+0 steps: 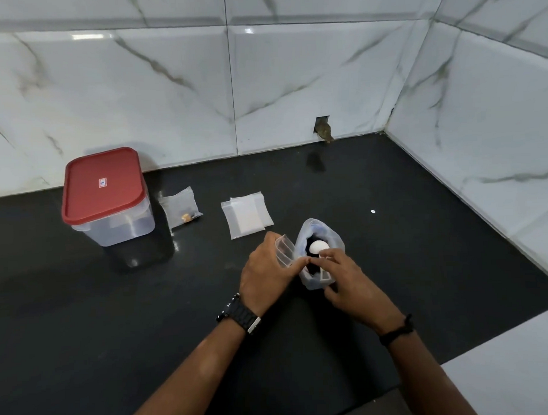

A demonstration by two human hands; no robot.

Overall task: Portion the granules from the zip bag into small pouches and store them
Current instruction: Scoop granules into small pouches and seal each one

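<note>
step: filling a pouch | left hand (265, 269) grasping small pouch (283, 249) | right hand (346, 276) pinching white scoop (318, 247) in zip bag (332, 236) | next: tip scoop into pouch mouth

The bench (83, 307) is glossy black. The wall tiles (169, 86) are white with grey marble veins. The storage box (118, 225) at left is clear with a red lid (102, 185). The small pouches (246, 216) are translucent white. A white spoon (318, 247) sits in the clear zip bag (320, 236), whose contents look dark. The wristwatch (239, 314) is black.
</note>
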